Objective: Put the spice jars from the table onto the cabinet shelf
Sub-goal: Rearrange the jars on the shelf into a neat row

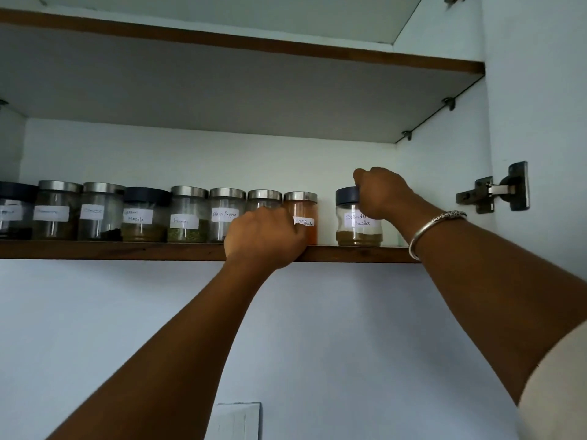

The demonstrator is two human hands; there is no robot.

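Glass coriander jar [359,225] on shelf [127,249], my right hand [384,193] pinching its dark lid [345,195]; left hand [263,238] curled round steel-lidded jar [264,198].

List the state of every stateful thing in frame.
Dark-lidded glass coriander powder jar: upright on brown wooden shelf, lid on, apart from row.
Right hand: grips that jar's lid.
Steel-lidded orange powder jar: upright, lid on.
Left hand: curled at shelf edge, grip unclear.
Other labelled glass jars: upright, lidded.
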